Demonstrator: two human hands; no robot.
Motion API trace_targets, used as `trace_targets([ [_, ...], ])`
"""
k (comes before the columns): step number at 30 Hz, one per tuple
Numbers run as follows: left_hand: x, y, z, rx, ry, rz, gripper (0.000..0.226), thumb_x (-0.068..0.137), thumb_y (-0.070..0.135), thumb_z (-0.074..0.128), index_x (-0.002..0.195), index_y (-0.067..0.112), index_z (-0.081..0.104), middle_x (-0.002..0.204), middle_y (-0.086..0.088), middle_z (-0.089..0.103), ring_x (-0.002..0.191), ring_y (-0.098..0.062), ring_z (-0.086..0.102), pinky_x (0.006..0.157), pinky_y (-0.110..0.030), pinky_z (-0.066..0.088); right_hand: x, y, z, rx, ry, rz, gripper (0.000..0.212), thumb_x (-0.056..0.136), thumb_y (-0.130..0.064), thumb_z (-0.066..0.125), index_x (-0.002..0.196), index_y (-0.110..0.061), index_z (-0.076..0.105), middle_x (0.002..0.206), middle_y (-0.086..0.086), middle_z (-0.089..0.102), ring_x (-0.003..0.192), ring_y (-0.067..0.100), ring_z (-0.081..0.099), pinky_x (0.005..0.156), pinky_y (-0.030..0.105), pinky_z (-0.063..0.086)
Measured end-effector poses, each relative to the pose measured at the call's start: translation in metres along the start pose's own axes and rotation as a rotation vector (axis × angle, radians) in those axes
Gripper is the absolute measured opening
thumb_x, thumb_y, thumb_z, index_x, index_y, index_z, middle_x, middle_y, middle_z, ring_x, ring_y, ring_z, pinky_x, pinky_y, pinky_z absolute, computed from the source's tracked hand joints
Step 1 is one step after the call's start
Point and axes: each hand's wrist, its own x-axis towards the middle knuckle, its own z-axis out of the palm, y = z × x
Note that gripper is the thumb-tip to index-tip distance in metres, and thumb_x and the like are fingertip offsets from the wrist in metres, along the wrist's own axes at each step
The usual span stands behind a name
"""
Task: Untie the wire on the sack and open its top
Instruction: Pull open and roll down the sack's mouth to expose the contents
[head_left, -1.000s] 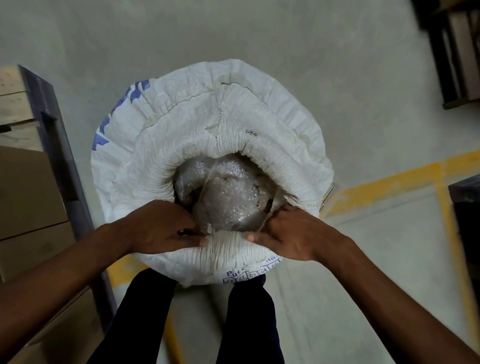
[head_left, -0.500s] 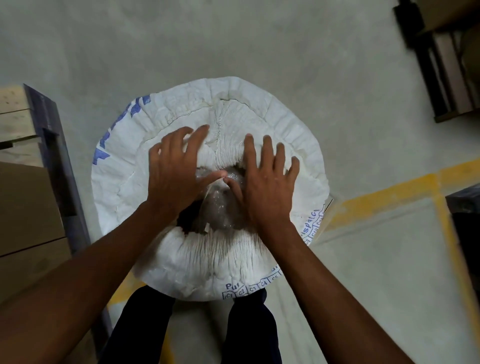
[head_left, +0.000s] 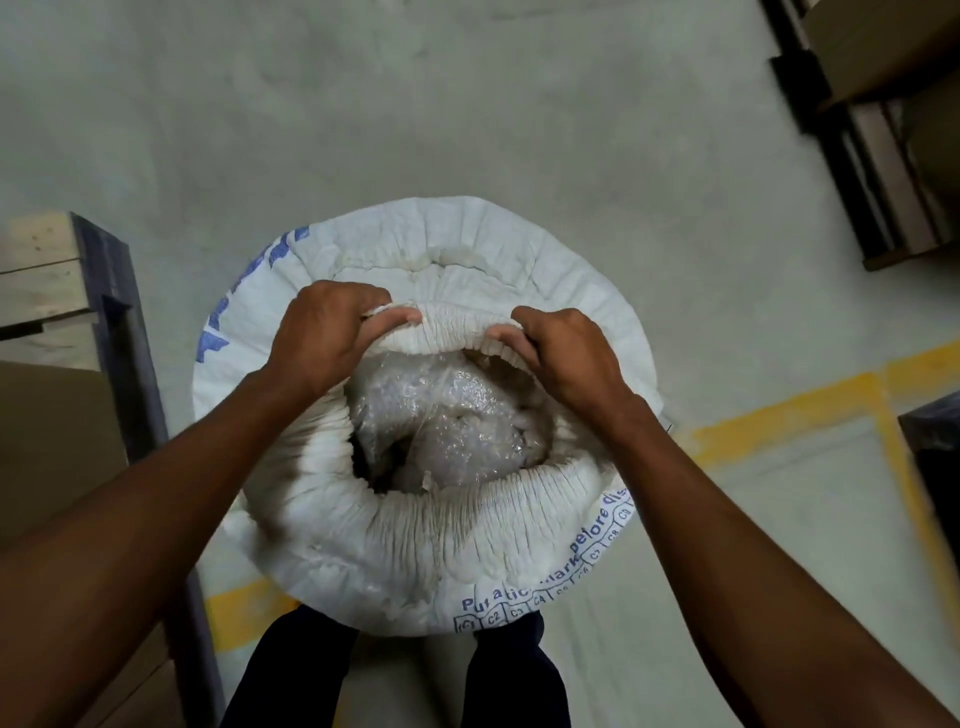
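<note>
A big white woven sack (head_left: 363, 551) stands upright on the grey concrete floor (head_left: 467, 104), just beyond the person's dark trouser legs (head_left: 291, 675). Its top is rolled down into a thick, gathered collar, and the mouth is open in the middle. Inside sits a clear plastic liner bag (head_left: 447, 415), crumpled and shiny, with pale lumpy contents showing dimly through it – what they are cannot be told. No wire can be made out on the sack from this angle.

Both hands are at the far side of the mouth. The left hand (head_left: 327, 338) is closed around the pleated rim, thumb lying along the near face of the fold and fingers curled over the far side. The right hand (head_left: 566, 353) grips the same rim further right, thumb tucked under the edge, fingers wrapped over the top. Between the two hands the rim stands up in a raised ridge.

Blue printing runs along the sack's near right edge and on its far left side. A wooden pallet with a dark frame (head_left: 114, 312) stands to the left, touching or just beside the sack – a yellow floor line (head_left: 779, 421) runs off to the right, and dark shelving (head_left: 857, 156) sits at the far right
</note>
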Motion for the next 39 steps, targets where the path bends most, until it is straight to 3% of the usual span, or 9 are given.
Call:
trace_targets([
  [6, 0.013, -0.005, -0.011, -0.236, -0.058, -0.127, 0.067, 0.100, 0.049, 0.062, 0.055, 0.009, 0.032, 0.055, -0.001, 0.027, 0.052, -0.013, 0.027, 0.056, -0.034, 0.026, 0.025, 0.001, -0.016, 0.444, -0.123, 0.276, 0.060, 0.108, -0.055, 0.042, 0.058, -0.025, 0.027, 0.046, -0.012, 0.031, 0.048, 0.009, 0.034, 0.059, 0.035, 0.031],
  [10, 0.019, -0.010, -0.019, -0.315, -0.093, -0.176, 0.071, 0.081, 0.056, 0.080, 0.057, -0.001, 0.045, 0.058, -0.020, 0.035, 0.055, -0.012, 0.031, 0.057, -0.031, 0.026, 0.038, 0.009, -0.022, 0.619, -0.234, 0.484, 0.063, 0.105, -0.064, 0.042, 0.060, -0.019, 0.044, 0.053, -0.014, 0.054, 0.051, 0.005, 0.055, 0.066, 0.034, 0.044],
  [13, 0.020, -0.014, -0.025, -0.338, -0.127, -0.197, 0.062, 0.077, 0.053, 0.085, 0.057, 0.003, 0.053, 0.057, -0.006, 0.039, 0.055, -0.011, 0.035, 0.059, -0.031, 0.028, 0.045, 0.012, -0.021, 0.688, -0.270, 0.507, 0.080, 0.093, -0.076, 0.044, 0.074, -0.001, 0.062, 0.078, 0.008, 0.074, 0.074, 0.021, 0.073, 0.080, 0.042, 0.054],
  [17, 0.017, -0.009, -0.020, -0.261, -0.031, -0.250, 0.069, 0.086, 0.065, 0.069, 0.054, 0.010, 0.042, 0.054, -0.002, 0.036, 0.051, -0.016, 0.033, 0.059, -0.033, 0.029, 0.040, 0.003, -0.019, 0.447, -0.088, 0.395, 0.057, 0.107, -0.058, 0.042, 0.062, -0.024, 0.033, 0.056, -0.012, 0.039, 0.055, 0.008, 0.037, 0.062, 0.033, 0.028],
  [23, -0.015, 0.022, 0.004, 0.057, 0.141, -0.392, 0.072, 0.074, 0.088, 0.057, 0.072, 0.016, 0.056, 0.062, 0.000, 0.057, 0.062, -0.025, 0.056, 0.059, -0.038, 0.043, 0.010, -0.033, -0.004, -0.196, 0.147, 0.422, 0.061, 0.104, -0.068, 0.024, 0.100, -0.017, 0.058, 0.087, 0.005, 0.072, 0.078, 0.034, 0.065, 0.067, 0.040, 0.041],
  [27, -0.040, 0.033, 0.019, 0.073, 0.267, -0.447, 0.077, 0.067, 0.093, 0.060, 0.104, 0.025, 0.066, 0.101, 0.004, 0.071, 0.096, -0.024, 0.065, 0.081, -0.041, 0.048, -0.023, -0.055, 0.005, -0.324, 0.198, 0.584, 0.072, 0.099, -0.074, 0.028, 0.122, -0.016, 0.062, 0.107, 0.012, 0.072, 0.097, 0.039, 0.063, 0.084, 0.049, 0.040],
  [31, -0.064, 0.040, 0.027, 0.116, 0.292, -0.683, 0.108, 0.054, 0.094, 0.071, 0.139, 0.029, 0.051, 0.139, -0.004, 0.060, 0.130, -0.031, 0.055, 0.099, -0.057, 0.047, -0.059, -0.072, 0.016, -0.326, 0.205, 0.730, 0.078, 0.095, -0.081, 0.036, 0.139, -0.019, 0.052, 0.133, 0.010, 0.063, 0.121, 0.038, 0.057, 0.101, 0.057, 0.037],
  [35, -0.076, 0.043, 0.040, 0.074, 0.259, -0.886, 0.112, 0.055, 0.093, 0.069, 0.134, 0.017, 0.048, 0.132, -0.014, 0.061, 0.126, -0.040, 0.057, 0.092, -0.058, 0.050, -0.072, -0.072, 0.034, -0.291, 0.187, 0.857, 0.074, 0.097, -0.076, 0.039, 0.136, -0.015, 0.053, 0.135, 0.011, 0.061, 0.131, 0.039, 0.053, 0.108, 0.061, 0.035],
  [39, -0.066, 0.045, 0.046, -0.121, 0.328, -0.860, 0.084, 0.074, 0.080, 0.067, 0.116, 0.008, 0.053, 0.104, -0.012, 0.069, 0.099, -0.037, 0.067, 0.076, -0.040, 0.048, -0.058, -0.068, 0.041, -0.161, 0.224, 0.851, 0.063, 0.102, -0.066, 0.035, 0.110, -0.007, 0.057, 0.104, 0.015, 0.066, 0.099, 0.041, 0.062, 0.088, 0.052, 0.044],
])
